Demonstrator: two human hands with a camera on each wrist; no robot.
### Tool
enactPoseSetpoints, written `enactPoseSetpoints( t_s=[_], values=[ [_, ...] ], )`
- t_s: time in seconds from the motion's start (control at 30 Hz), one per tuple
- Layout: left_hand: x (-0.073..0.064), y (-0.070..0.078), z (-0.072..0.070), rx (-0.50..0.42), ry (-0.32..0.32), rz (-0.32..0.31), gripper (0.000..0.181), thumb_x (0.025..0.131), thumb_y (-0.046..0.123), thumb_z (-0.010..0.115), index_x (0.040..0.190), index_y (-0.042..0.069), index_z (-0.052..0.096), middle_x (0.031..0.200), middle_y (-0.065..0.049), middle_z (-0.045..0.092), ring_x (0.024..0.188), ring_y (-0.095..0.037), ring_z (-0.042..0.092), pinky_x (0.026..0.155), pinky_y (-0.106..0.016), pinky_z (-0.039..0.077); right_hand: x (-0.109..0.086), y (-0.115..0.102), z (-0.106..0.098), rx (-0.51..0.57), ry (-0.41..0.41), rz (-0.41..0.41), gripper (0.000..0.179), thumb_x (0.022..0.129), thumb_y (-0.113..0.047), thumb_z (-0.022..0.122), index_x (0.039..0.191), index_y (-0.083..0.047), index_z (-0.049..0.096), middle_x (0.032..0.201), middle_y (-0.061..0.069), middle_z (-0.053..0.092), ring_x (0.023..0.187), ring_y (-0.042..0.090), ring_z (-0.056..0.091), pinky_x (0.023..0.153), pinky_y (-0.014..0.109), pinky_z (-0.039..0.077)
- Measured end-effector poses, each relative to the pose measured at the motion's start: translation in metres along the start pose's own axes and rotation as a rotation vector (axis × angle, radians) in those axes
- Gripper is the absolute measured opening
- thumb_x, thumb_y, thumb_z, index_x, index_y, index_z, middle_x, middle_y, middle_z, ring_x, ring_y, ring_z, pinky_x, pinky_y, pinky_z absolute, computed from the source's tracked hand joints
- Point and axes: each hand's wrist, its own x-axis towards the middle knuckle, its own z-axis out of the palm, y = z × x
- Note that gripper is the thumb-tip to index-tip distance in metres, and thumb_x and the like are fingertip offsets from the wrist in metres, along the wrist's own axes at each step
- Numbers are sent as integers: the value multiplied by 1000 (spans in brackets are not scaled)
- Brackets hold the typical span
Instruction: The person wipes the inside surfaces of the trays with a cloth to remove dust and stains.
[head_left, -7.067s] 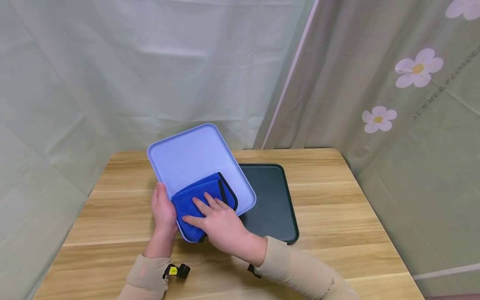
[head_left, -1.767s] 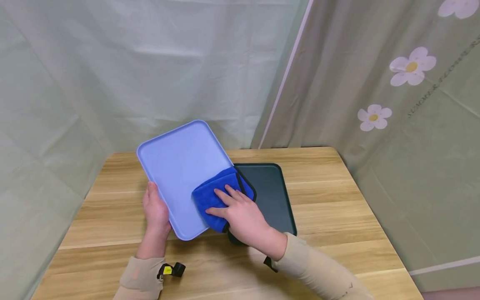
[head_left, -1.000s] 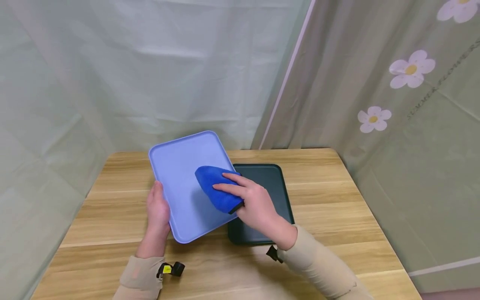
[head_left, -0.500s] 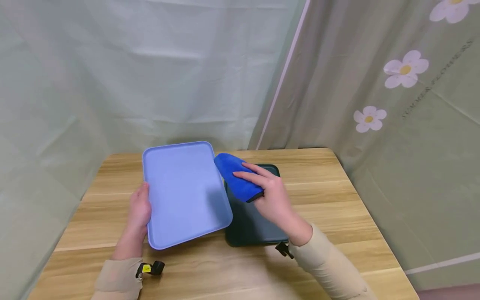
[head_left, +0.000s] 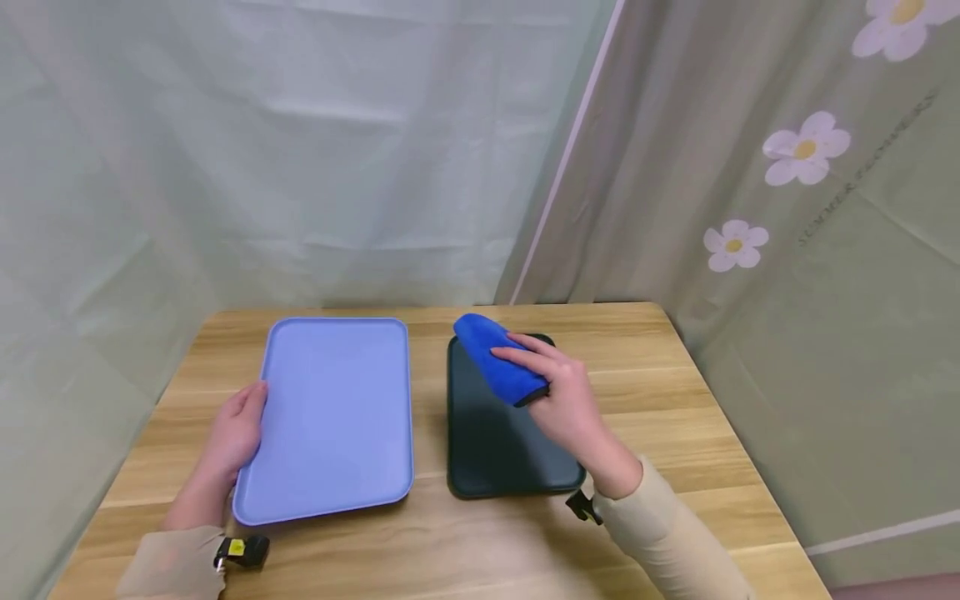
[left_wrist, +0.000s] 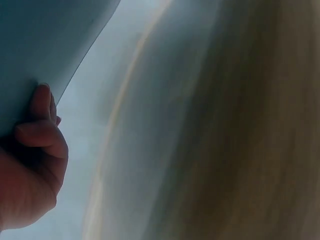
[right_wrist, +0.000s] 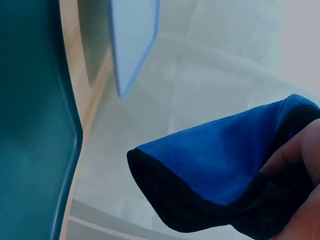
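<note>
A light blue rectangular tray (head_left: 337, 417) is held by my left hand (head_left: 234, 433) at its left edge. In the left wrist view, the curled fingers (left_wrist: 42, 137) of that hand grip the tray's rim from beneath. My right hand (head_left: 564, 398) pinches a folded blue cloth (head_left: 497, 358) with black edging, above the dark green tray (head_left: 502, 450). From the right wrist view, the cloth (right_wrist: 210, 155) hangs clear of both trays. The dark green tray lies flat on the table, right of the light blue one.
The wood-grain table (head_left: 660, 400) carries the dark tray. Pale curtains (head_left: 360, 167) stand close behind the table, and a curtain printed with white flowers (head_left: 806, 150) hangs at the right. A small black device is strapped to each wrist.
The light blue tray has turned straighter, lowered and moved left, apart from the dark tray. My right hand has lifted the cloth off it and carried it right.
</note>
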Motion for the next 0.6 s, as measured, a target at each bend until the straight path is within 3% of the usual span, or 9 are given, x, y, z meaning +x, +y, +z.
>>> enactPoseSetpoints(
  t_s=[0.1, 0.17, 0.23, 0.3, 0.4, 0.47, 0.6],
  values=[
    [3, -5, 0, 50, 3, 32, 71, 118, 42, 25, 156, -16, 37, 149, -43, 47, 120, -30, 58, 79, -8, 41, -1, 1, 0, -9, 4, -8, 67, 81, 23, 69, 128, -21, 80, 144, 9, 67, 127, 44, 65, 101, 60, 56],
    [6, -7, 2, 62, 15, 38, 70, 118, 40, 25, 155, -17, 38, 149, -42, 47, 127, -39, 54, 84, -11, 40, -2, 2, 0, -15, 7, -16, 67, 80, 24, 68, 128, -21, 80, 143, 9, 68, 127, 44, 66, 101, 60, 56],
    [8, -8, 6, 56, 20, 30, 70, 118, 40, 25, 156, -17, 37, 150, -42, 46, 133, -47, 48, 95, -19, 43, -2, 3, -1, -18, 9, -20, 66, 80, 23, 68, 128, -21, 81, 143, 9, 68, 127, 43, 66, 100, 60, 56],
    [12, -9, 9, 46, 25, 17, 70, 118, 40, 24, 156, -17, 36, 153, -42, 43, 140, -50, 44, 109, -36, 45, -3, 3, -1, -21, 5, -17, 66, 81, 23, 68, 128, -21, 81, 143, 9, 68, 127, 43, 66, 100, 59, 56],
    [17, -10, 11, 45, 19, -2, 71, 118, 41, 24, 157, -17, 33, 157, -42, 37, 147, -54, 36, 119, -63, 34, -3, 4, -1, -21, -8, -6, 66, 81, 24, 68, 128, -21, 80, 143, 9, 68, 127, 43, 65, 100, 59, 56],
    [21, -10, 11, 60, 7, -9, 72, 118, 43, 24, 158, -16, 32, 159, -42, 33, 150, -56, 31, 121, -67, 29, -3, 4, -2, -20, -17, -1, 67, 81, 24, 67, 129, -21, 80, 144, 10, 67, 128, 44, 65, 100, 59, 56],
    [29, -7, 9, 89, -44, -12, 76, 117, 47, 22, 158, -17, 30, 159, -43, 32, 148, -58, 32, 119, -69, 30, -4, 5, -2, -23, -24, 14, 68, 81, 24, 67, 129, -22, 80, 145, 9, 67, 129, 44, 64, 101, 60, 55]
  ],
)
